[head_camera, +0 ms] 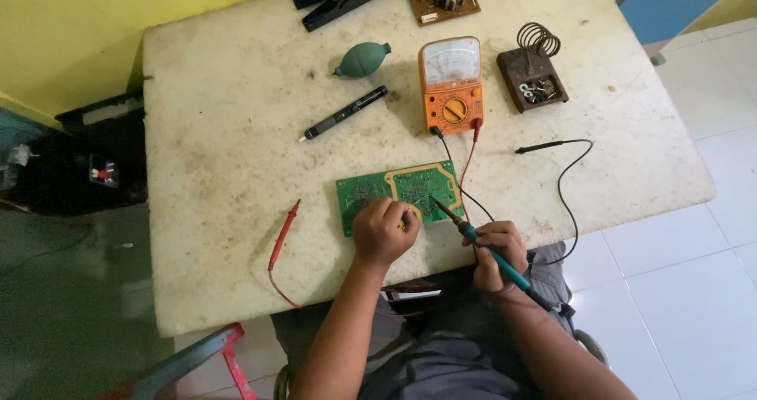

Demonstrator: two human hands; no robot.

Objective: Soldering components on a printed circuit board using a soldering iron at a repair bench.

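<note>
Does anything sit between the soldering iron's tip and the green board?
Nothing visible does. The right hand holds the soldering iron with its tip over the green board, beside the left hand.

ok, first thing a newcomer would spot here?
Probably the orange multimeter at the table's far middle, leads trailing toward the person. Next, the green circuit board near the front edge: the left hand rests on it while the right hand aims a teal-handled soldering iron at it.

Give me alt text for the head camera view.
Right hand holds a teal-handled soldering iron to a green circuit board steadied by the left hand; an orange analog multimeter sits behind on the worn white table.
</note>
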